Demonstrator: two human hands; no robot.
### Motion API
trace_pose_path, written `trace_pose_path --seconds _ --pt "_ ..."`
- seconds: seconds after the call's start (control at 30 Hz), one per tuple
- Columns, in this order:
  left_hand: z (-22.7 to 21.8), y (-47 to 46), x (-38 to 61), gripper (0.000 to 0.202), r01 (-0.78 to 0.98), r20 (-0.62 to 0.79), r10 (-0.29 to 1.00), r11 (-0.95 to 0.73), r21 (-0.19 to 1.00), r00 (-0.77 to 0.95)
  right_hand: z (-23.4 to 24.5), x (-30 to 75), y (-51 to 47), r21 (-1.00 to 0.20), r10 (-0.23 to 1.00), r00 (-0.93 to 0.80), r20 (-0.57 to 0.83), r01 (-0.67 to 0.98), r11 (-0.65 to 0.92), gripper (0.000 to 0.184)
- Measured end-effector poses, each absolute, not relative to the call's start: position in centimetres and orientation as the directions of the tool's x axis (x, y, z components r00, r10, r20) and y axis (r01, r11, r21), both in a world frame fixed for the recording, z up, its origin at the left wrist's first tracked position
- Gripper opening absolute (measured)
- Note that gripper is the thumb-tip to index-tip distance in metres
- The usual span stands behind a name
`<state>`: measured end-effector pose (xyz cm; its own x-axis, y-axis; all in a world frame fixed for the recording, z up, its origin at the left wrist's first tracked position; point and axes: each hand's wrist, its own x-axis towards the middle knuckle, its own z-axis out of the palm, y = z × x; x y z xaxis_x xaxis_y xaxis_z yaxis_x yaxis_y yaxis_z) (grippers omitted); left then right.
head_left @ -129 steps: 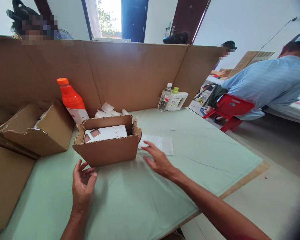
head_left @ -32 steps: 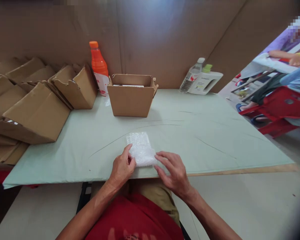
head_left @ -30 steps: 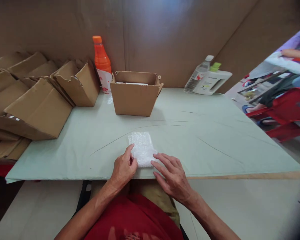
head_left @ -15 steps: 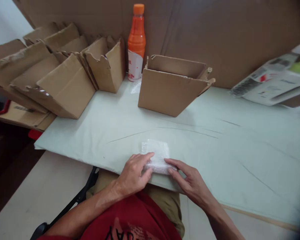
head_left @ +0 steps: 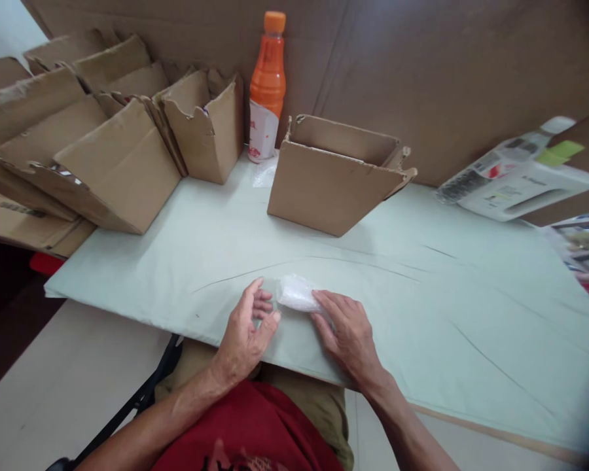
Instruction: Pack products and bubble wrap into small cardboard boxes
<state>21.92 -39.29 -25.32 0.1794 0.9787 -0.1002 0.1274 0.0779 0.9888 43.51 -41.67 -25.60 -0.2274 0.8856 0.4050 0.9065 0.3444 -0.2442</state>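
Note:
A small roll of clear bubble wrap lies on the pale green covered table in front of me. What may be inside the roll cannot be made out. My right hand grips the roll's right end between thumb and fingers. Just left of the roll is my left hand, apart from it, with its fingers curved and spread and nothing between them. Beyond the roll stands an open cardboard box, its contents hidden by its front wall.
Several open cardboard boxes crowd the left side. An orange-capped bottle stands at the back by a scrap of bubble wrap. At right, a clear bottle and a white jug stand against the cardboard wall.
The bubble wrap, a flat sheet partly rolled before, is now rolled up and farther from the table edge. My left hand has let go and moved left. The view has shifted slightly right.

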Motion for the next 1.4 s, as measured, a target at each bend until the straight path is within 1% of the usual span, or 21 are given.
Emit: trace_pose_path --seconds 0.07,0.13,0.27,0.37,0.43,0.47,0.53,0.6,0.63,0.7,0.77,0.8,0.83,0.9,0.97,1.0,1.07,1.13,1.2,1.27,1.4 --pt "-25.4 -40.0 22.0 0.077 -0.115 -0.215 0.948 0.247 0.962 0.234 -25.7 42.8 -41.7 -0.292 0.87 -0.208 0.447 0.886 0.361 0.038" --pt "-25.7 -40.3 22.5 0.088 -0.279 -0.259 0.929 0.331 0.901 0.265 -25.8 41.6 -42.4 -0.317 0.849 -0.216 0.483 0.86 0.399 0.041" --pt "-26.2 -40.3 23.5 0.085 -0.313 -0.284 0.942 0.329 0.891 0.181 -25.5 40.2 -44.3 -0.393 0.855 -0.236 0.461 0.809 0.436 0.041" --pt "-26.2 -40.4 23.5 0.081 -0.316 -0.265 0.946 0.313 0.895 0.188 -25.1 40.9 -45.1 -0.526 0.898 -0.121 0.422 0.775 0.351 0.041" --pt "-25.9 -40.6 23.3 0.08 -0.336 -0.251 0.939 0.321 0.886 0.235 -24.9 41.6 -45.1 -0.686 0.937 -0.001 0.349 0.682 0.256 0.053" --pt "-25.8 -40.7 23.3 0.079 -0.339 -0.245 0.933 0.328 0.882 0.265 -24.8 41.9 -45.0 -0.779 0.959 0.029 0.283 0.59 0.212 0.061" --pt "-25.5 -40.7 23.2 0.078 -0.328 -0.237 0.92 0.339 0.882 0.313 -24.6 42.2 -44.4 -0.928 0.993 -0.009 0.114 0.356 0.11 0.069" --pt "-25.4 -40.4 23.2 0.076 -0.284 -0.231 0.91 0.335 0.898 0.343 -24.4 42.3 -43.7 -0.979 0.995 -0.095 -0.022 0.202 -0.002 0.058" --pt "-25.3 -40.1 23.1 0.074 -0.25 -0.221 0.908 0.32 0.914 0.356 -24.3 42.4 -43.4 -0.982 0.993 -0.104 -0.058 0.184 -0.038 0.049" --pt "-24.7 -39.0 22.9 0.067 -0.161 -0.145 0.922 0.214 0.963 0.359 -24.1 43.0 -42.9 -0.976 0.997 -0.029 -0.071 0.206 -0.064 0.037" --pt "-23.2 -37.1 22.8 0.057 -0.034 0.044 0.947 -0.035 0.999 0.319 -23.9 44.2 -42.6 -0.976 0.994 0.099 -0.054 0.206 -0.073 0.037" --pt "-22.1 -35.8 22.8 0.051 0.049 0.178 0.94 -0.2 0.978 0.291 -23.8 44.9 -42.6 -0.978 0.987 0.148 -0.057 0.19 -0.084 0.037" --pt "-20.8 -34.4 22.9 0.046 0.135 0.323 0.906 -0.368 0.92 0.272 -23.7 45.6 -42.7 -0.981 0.981 0.18 -0.068 0.168 -0.099 0.038" --pt "-17.8 -31.0 23.9 0.041 0.264 0.577 0.761 -0.646 0.716 0.295 -23.6 46.9 -43.2 -0.983 0.973 0.208 -0.103 0.129 -0.132 0.04" --pt "-15.2 -27.1 25.7 0.042 0.313 0.724 0.591 -0.805 0.503 0.356 -23.6 47.6 -44.0 -0.979 0.968 0.212 -0.135 0.121 -0.163 0.042" --pt "-14.2 -25.1 26.8 0.045 0.353 0.749 0.534 -0.839 0.414 0.391 -23.6 47.8 -44.4 -0.976 0.966 0.212 -0.145 0.13 -0.175 0.042" --pt "-12.9 -21.5 29.1 0.053 0.452 0.717 0.506 -0.843 0.293 0.479 -23.9 48.0 -45.2 -0.969 0.964 0.22 -0.149 0.164 -0.187 0.044" --pt "-12.6 -18.8 30.9 0.057 0.551 0.658 0.561 -0.794 0.256 0.502 -24.1 48.1 -45.8 -0.962 0.96 0.243 -0.139 0.198 -0.19 0.044" --pt "-12.7 -17.4 31.8 0.059 0.612 0.611 0.619 -0.746 0.262 0.494 -24.1 48.4 -46.2 -0.958 0.956 0.265 -0.127 0.218 -0.188 0.044" --pt "-12.9 -17.6 31.6 0.054 0.603 0.592 0.616 -0.756 0.257 0.52 -23.5 49.1 -46.4 -0.956 0.956 0.275 -0.103 0.237 -0.172 0.043" --pt "-12.8 -22.2 29.1 0.033 0.436 0.63 0.434 -0.885 0.165 0.643 -19.7 52.0 -46.5 -0.961 0.945 0.326 -0.004 0.262 -0.094 0.037"
